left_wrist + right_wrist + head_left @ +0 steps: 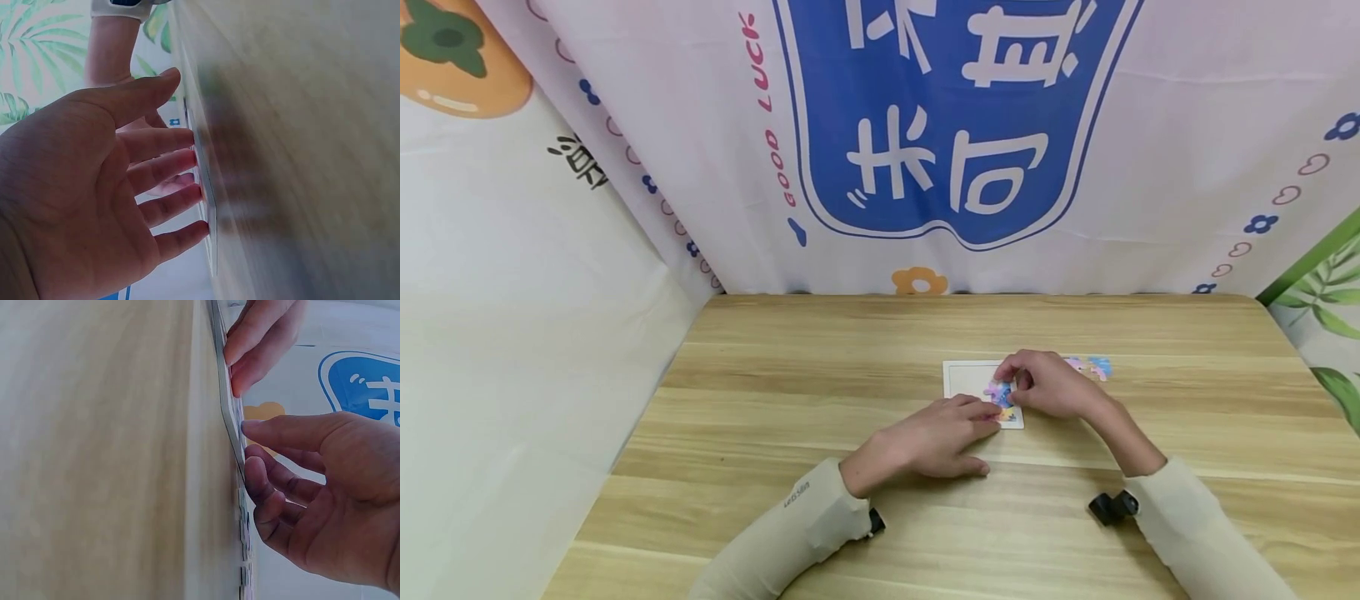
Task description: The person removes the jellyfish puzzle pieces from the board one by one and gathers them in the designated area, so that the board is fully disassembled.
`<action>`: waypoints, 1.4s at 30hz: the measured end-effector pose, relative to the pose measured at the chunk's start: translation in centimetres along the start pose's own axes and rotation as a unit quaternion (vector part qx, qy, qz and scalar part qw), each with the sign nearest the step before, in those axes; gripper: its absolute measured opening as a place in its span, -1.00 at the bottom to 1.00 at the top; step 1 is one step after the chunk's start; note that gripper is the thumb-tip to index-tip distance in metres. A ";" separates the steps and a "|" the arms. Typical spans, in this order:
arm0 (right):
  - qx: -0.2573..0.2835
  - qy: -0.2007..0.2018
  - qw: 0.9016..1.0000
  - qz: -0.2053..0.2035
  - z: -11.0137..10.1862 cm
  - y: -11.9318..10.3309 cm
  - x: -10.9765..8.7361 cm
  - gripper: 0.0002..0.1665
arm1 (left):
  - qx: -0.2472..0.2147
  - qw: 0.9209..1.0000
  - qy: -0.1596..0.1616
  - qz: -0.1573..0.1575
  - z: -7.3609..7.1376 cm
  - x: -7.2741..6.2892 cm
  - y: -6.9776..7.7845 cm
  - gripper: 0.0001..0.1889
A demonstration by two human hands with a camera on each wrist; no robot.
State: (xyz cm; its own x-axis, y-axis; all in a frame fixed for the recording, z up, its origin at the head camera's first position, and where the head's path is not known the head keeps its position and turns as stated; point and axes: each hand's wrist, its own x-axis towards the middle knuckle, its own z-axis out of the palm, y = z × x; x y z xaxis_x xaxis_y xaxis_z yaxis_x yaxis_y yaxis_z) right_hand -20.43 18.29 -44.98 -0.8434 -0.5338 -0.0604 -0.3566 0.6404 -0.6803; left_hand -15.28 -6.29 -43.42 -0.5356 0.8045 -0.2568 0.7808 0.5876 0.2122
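Observation:
A white-bordered jigsaw puzzle tray (955, 379) lies on the table, its left part bare. Colourful joined puzzle pieces (1002, 392) in pink, blue and yellow fill its right side. My left hand (943, 437) rests its fairly straight fingertips on the tray's lower edge and the lower pieces; in the left wrist view the thumb stands apart. My right hand (1052, 383) bends over the right side, thumb and index finger at a puzzle piece's edges, other fingers curled. In the right wrist view the thumb (275, 430) touches the tray's surface; the contact with the piece is partly hidden.
More loose puzzle pieces (1093, 367) lie right of the tray, partly behind the right hand. The wood-grain table (775, 400) meets a printed curtain (700, 167) at its back edge. Black wrist cameras (1112, 507) hang below the sleeves.

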 end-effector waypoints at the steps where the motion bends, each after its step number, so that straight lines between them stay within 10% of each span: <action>1: 0.000 -0.002 1.000 -0.001 0.0 0.0 0.0 -0.73 | 0.000 1.000 0.000 -0.002 0.1 0.0 0.0 -0.31; 42: 0.012 0.019 1.000 -0.002 0.2 0.0 0.2 -0.85 | -0.027 1.000 -0.007 -0.003 0.2 -0.1 -0.3 -0.29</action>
State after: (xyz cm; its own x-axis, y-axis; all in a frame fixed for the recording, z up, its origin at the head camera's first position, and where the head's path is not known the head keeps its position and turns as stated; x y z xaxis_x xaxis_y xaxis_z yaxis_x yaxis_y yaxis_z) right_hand -20.48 18.09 -45.15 -0.8567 -0.5148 -0.0306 -0.3506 0.6248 -0.6977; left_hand -15.41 -6.57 -43.69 -0.5359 0.7997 -0.2706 0.7585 0.5968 0.2616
